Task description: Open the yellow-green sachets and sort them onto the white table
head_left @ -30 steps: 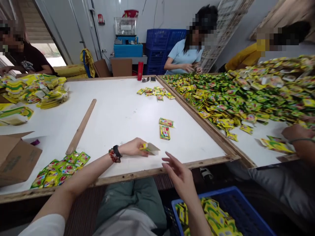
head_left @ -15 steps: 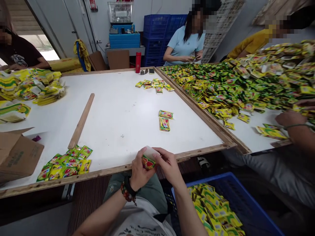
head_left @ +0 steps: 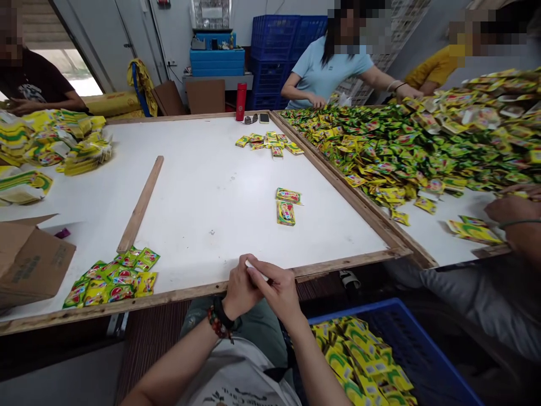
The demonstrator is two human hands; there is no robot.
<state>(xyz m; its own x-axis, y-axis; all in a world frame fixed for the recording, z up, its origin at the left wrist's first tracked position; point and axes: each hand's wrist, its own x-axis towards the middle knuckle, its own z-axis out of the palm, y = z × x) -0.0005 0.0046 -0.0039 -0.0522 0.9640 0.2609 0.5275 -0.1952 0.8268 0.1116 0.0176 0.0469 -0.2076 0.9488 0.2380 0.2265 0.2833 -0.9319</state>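
Both hands sit close together at the near wooden edge of the white table, and between them they almost fully hide a small packet. Only a thin pale sliver of it shows, so its print and shape cannot be made out. The left hand, with a black watch and a beaded bracelet at the wrist, has its fingers curled narrowly around the packet. The right hand closes over it from the other side, its fingertips pressed against the pale edge. Ahead of the hands lie two yellow sachets, one above the other, and farther off is a loose group of roughly a dozen, too small to count exactly. A heap of green and yellow sachets lies at the near left beside a wooden strip and a cardboard box, which the frame cuts off. A blue crate, also cut off, holds more sachets below the right arm. A huge, uncountable pile covers the next table. Four co-workers show, one only as hands at the right edge.
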